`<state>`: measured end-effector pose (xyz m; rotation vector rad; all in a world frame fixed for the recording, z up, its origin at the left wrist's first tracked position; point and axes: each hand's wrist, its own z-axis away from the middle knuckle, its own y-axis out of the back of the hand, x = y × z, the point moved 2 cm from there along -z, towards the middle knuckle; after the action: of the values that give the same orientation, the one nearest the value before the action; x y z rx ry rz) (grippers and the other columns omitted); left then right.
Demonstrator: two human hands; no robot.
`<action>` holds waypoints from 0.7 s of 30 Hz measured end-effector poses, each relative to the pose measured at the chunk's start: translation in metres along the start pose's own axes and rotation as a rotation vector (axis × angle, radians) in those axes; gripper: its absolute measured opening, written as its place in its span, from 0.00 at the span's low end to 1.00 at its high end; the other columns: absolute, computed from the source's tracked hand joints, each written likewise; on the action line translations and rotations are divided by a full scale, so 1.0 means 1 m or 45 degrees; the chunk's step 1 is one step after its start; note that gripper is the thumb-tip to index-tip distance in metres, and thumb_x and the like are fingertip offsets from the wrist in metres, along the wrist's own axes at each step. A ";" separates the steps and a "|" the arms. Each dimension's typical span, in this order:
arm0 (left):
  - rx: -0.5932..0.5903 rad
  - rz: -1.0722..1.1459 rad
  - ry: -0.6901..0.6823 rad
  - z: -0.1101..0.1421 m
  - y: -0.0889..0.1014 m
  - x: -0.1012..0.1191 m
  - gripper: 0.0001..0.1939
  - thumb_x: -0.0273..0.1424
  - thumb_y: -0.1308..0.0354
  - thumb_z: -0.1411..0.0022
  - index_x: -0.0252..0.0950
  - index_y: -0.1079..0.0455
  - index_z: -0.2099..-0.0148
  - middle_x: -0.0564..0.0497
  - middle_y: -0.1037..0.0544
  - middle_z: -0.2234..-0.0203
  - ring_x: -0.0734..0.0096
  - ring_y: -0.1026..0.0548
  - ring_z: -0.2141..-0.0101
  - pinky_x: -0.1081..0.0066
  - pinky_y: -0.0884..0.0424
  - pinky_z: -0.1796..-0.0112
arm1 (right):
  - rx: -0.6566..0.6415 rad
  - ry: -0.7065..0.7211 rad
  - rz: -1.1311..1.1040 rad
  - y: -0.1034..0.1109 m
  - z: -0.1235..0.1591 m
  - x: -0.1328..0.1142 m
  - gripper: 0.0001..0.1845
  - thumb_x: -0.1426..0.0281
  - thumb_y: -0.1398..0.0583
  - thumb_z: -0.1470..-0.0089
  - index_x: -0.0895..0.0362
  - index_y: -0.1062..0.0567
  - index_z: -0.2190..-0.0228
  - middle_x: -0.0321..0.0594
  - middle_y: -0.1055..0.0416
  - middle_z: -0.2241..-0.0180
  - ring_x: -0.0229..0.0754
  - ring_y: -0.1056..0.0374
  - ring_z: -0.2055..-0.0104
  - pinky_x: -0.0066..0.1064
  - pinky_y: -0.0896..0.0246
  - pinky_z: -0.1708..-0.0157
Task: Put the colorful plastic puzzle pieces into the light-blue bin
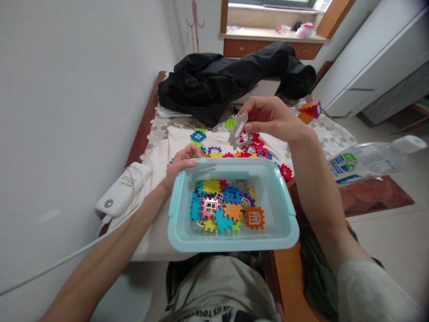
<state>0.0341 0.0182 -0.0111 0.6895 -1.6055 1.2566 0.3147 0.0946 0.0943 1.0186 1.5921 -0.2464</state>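
Note:
A light-blue plastic tub (284, 210) rests on my lap and holds several colourful toothed building tiles (224, 206). My left hand (181, 164) grips the tub's far left corner, fingers curled over the rim. My right hand (271, 117) is raised beyond the tub and pinches a grey toothed tile (238, 132) between thumb and fingers. More loose tiles (250, 151) lie on a white cloth (161, 152) just past the tub.
A black jacket (217, 82) is heaped at the table's far end. A white power bank (122, 190) with a cable lies at the left. A clear plastic bottle (368, 161) lies at the right. An assembled tile cube (311, 110) sits behind my right hand.

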 end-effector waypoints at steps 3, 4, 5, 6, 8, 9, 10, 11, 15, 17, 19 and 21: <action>0.013 0.008 0.017 0.001 -0.001 0.001 0.17 0.33 0.26 0.53 0.37 0.27 0.62 0.53 0.20 0.73 0.72 0.24 0.77 0.75 0.31 0.76 | -0.141 0.039 -0.008 -0.015 0.005 -0.025 0.23 0.52 0.27 0.39 0.56 0.23 0.58 0.38 0.23 0.61 0.40 0.25 0.60 0.31 0.28 0.60; 0.016 0.009 0.022 0.001 -0.001 0.001 0.17 0.33 0.26 0.53 0.37 0.27 0.61 0.53 0.20 0.73 0.72 0.25 0.78 0.75 0.31 0.76 | -0.223 0.041 0.013 -0.019 0.005 -0.031 0.23 0.51 0.27 0.38 0.56 0.22 0.57 0.40 0.22 0.60 0.40 0.24 0.59 0.32 0.28 0.58; 0.015 0.008 0.027 0.002 -0.002 0.001 0.17 0.33 0.26 0.52 0.37 0.27 0.61 0.53 0.20 0.74 0.72 0.25 0.78 0.75 0.32 0.76 | -0.301 0.039 0.049 -0.023 0.005 -0.035 0.22 0.51 0.29 0.37 0.57 0.21 0.56 0.41 0.20 0.58 0.41 0.24 0.57 0.33 0.27 0.56; 0.014 0.007 0.028 0.002 -0.002 0.002 0.17 0.33 0.26 0.52 0.37 0.28 0.62 0.54 0.20 0.74 0.73 0.26 0.79 0.75 0.32 0.76 | -0.359 0.029 0.103 -0.025 0.004 -0.035 0.22 0.51 0.30 0.35 0.57 0.21 0.54 0.42 0.20 0.57 0.42 0.24 0.56 0.35 0.27 0.54; 0.015 0.004 0.023 0.001 -0.003 0.002 0.17 0.33 0.26 0.53 0.37 0.27 0.62 0.54 0.21 0.75 0.74 0.27 0.79 0.76 0.33 0.76 | -0.384 -0.019 0.260 -0.025 -0.001 -0.024 0.21 0.51 0.35 0.31 0.56 0.20 0.53 0.45 0.18 0.54 0.44 0.23 0.53 0.37 0.27 0.51; 0.019 0.005 0.019 0.001 -0.002 0.002 0.17 0.33 0.26 0.53 0.37 0.27 0.62 0.54 0.21 0.75 0.74 0.27 0.79 0.76 0.33 0.76 | -0.367 -0.056 0.358 -0.024 -0.003 -0.015 0.21 0.52 0.37 0.30 0.56 0.19 0.51 0.46 0.18 0.52 0.46 0.23 0.51 0.38 0.27 0.49; 0.023 0.006 0.014 0.000 -0.002 0.003 0.17 0.33 0.26 0.54 0.36 0.27 0.63 0.54 0.22 0.75 0.74 0.27 0.79 0.76 0.33 0.76 | -0.351 -0.103 0.468 -0.023 -0.005 -0.002 0.21 0.52 0.37 0.30 0.55 0.19 0.49 0.47 0.18 0.48 0.48 0.23 0.48 0.39 0.27 0.47; 0.026 0.008 0.011 0.000 -0.002 0.002 0.17 0.33 0.26 0.55 0.36 0.27 0.63 0.54 0.21 0.75 0.74 0.27 0.78 0.76 0.33 0.76 | -0.346 -0.158 0.585 -0.022 -0.007 0.011 0.22 0.53 0.36 0.31 0.54 0.20 0.46 0.47 0.20 0.44 0.50 0.24 0.44 0.41 0.28 0.44; 0.027 0.009 0.014 -0.001 -0.001 0.002 0.17 0.33 0.26 0.55 0.36 0.27 0.63 0.54 0.22 0.74 0.73 0.26 0.78 0.76 0.33 0.76 | -0.445 -0.475 0.997 -0.028 -0.005 0.062 0.39 0.61 0.31 0.40 0.48 0.30 0.30 0.47 0.35 0.26 0.58 0.34 0.29 0.45 0.33 0.33; 0.030 0.008 0.013 -0.001 -0.002 0.003 0.18 0.32 0.26 0.56 0.36 0.27 0.64 0.54 0.22 0.74 0.73 0.26 0.77 0.76 0.32 0.75 | -0.519 -0.619 1.085 -0.034 -0.002 0.076 0.40 0.64 0.33 0.40 0.47 0.31 0.28 0.46 0.36 0.25 0.58 0.31 0.30 0.42 0.31 0.36; 0.039 0.010 0.014 -0.001 -0.002 0.003 0.18 0.32 0.26 0.57 0.36 0.27 0.64 0.54 0.22 0.74 0.74 0.26 0.77 0.77 0.32 0.75 | -0.571 -0.660 1.104 -0.038 -0.001 0.080 0.34 0.62 0.35 0.38 0.46 0.26 0.32 0.45 0.29 0.30 0.56 0.25 0.36 0.41 0.28 0.41; 0.046 0.010 0.019 -0.001 -0.003 0.003 0.18 0.32 0.26 0.56 0.36 0.28 0.64 0.54 0.22 0.75 0.74 0.26 0.78 0.77 0.33 0.75 | -0.585 -0.647 1.090 -0.041 -0.002 0.078 0.27 0.58 0.35 0.36 0.46 0.21 0.38 0.45 0.21 0.37 0.55 0.22 0.41 0.40 0.27 0.45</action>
<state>0.0357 0.0182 -0.0072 0.6961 -1.5781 1.2963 0.2885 0.1083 0.0113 1.0670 0.6163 0.4069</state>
